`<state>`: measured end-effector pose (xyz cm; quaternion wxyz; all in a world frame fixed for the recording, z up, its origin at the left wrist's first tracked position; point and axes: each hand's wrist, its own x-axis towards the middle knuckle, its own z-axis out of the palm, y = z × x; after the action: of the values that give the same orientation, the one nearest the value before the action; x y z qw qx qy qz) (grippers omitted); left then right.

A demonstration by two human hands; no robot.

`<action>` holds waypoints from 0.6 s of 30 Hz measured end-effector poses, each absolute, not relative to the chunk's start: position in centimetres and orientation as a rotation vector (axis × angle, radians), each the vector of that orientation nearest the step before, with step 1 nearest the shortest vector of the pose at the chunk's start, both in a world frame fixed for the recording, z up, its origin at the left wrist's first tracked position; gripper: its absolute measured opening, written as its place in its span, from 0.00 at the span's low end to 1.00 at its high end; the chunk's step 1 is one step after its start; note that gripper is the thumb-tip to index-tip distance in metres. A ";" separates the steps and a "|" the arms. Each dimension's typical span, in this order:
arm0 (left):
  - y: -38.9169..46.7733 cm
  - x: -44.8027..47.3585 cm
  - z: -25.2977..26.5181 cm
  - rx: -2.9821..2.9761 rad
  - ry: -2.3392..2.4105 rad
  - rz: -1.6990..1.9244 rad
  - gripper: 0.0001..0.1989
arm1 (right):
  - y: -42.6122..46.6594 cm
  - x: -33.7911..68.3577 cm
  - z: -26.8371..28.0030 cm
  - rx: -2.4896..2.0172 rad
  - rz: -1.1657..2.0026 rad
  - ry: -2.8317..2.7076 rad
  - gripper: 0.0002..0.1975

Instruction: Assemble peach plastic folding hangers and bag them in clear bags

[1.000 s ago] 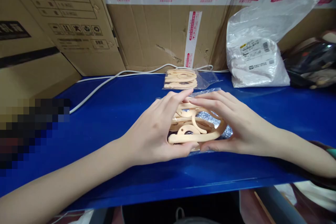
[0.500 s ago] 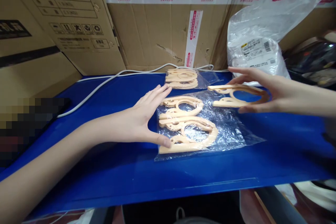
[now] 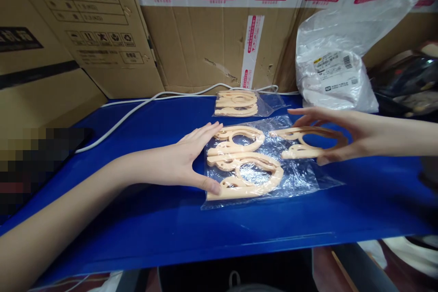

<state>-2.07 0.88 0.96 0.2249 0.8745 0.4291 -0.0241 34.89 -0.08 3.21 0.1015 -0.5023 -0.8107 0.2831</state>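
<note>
My right hand (image 3: 342, 134) grips a folded beige plastic folding hanger (image 3: 311, 151) at its curved right end, between thumb and fingers. The hanger's free ends point left, over the right part of a clear plastic bag (image 3: 301, 178). Two more folded hangers lie in that bag, a nearer one (image 3: 253, 189) and a farther one (image 3: 239, 146). My left hand (image 3: 181, 162) is open at the bag's left edge, thumb and fingers spread. Its thumb tip rests by the nearer hanger's end, and its fingertips reach the bag's upper left corner.
Behind lies another clear bag with beige hangers (image 3: 236, 104). A white cable (image 3: 147, 100) runs along the back of the blue table (image 3: 164, 228). Cardboard boxes (image 3: 205, 45) stand behind. A white plastic package (image 3: 337, 75) with a label sits back right; a dark, pixelated object (image 3: 41, 164) is at left.
My right hand has brought the folding hanger down toward me, so it now sits lower over the bag. My left hand has barely shifted.
</note>
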 end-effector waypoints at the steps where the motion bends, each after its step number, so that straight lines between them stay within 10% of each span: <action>1: 0.9 -2.1 1.0 2.415 1.182 -0.066 0.64 | -0.2 34.4 3.1 -1.451 0.824 -2.412 0.39; 18: 0.9 -2.2 0.8 2.424 1.184 -0.068 0.64 | 0.3 33.4 2.3 -1.403 0.665 -2.589 0.42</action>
<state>-2.22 0.86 0.77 0.2196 0.8764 0.4279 -0.0246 33.42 0.25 2.29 0.0616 -0.4639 -0.8560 0.2198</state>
